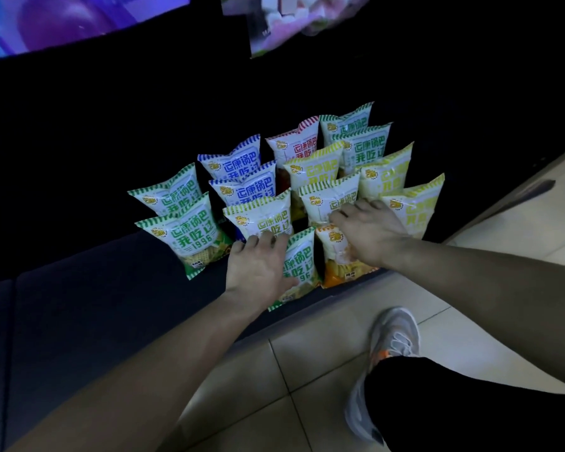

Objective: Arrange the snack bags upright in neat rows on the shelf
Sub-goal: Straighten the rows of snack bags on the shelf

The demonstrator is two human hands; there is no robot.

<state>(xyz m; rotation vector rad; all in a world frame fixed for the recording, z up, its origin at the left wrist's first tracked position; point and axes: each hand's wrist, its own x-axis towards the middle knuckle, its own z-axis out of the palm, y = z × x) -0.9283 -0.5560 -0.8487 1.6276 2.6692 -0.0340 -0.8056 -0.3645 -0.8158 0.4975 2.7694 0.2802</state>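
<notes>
Left hand (258, 265) flat, fingers relaxed, touching green-striped white plastic snack bag (302, 265) at 3 o'clock. Right hand (369, 230) loose-fingered, resting atop orange plastic snack bag (335, 275). Other striped bags (242, 190) upright in rows, 12 o'clock, dark shelf (111, 305).

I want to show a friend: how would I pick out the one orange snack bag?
Find where the dark shelf meets the pale tiled floor, then the two snack bags nearest that edge. The orange plastic snack bag is the right one, partly under the right hand. Every other bag is striped green, yellow, blue or red; only this has an orange base.
</notes>
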